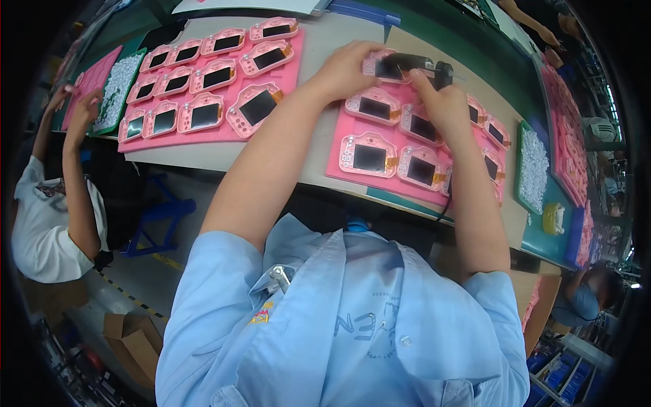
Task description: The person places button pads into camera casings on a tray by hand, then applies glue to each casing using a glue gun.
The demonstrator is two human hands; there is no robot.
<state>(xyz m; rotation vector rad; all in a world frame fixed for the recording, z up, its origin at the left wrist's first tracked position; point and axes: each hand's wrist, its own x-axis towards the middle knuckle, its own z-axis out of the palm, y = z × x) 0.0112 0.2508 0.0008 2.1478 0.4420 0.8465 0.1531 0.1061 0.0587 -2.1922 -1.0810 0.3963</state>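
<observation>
My left hand (349, 71) curls around the left end of a pink handheld game console half-shell (388, 68) with a dark screen, thumb and fingers on its edges. In my right hand (444, 102) is a black tool (415, 63) with a rounded body, shaped somewhat like a glue gun. The tool lies over that shell's right part, and its tip is hard to make out. Below both hands, more pink console shells (369, 158) with screens and orange ribbon cables lie in rows on a pink foam tray (333, 161). My right forearm covers some of them.
Left of my arms, a second pink foam tray (295, 68) holds rows of similar shells. Green trays of small white parts (534, 166) stand at both sides, with a yellowish tape roll (553, 218) at right. A co-worker (57, 217) works at the far left.
</observation>
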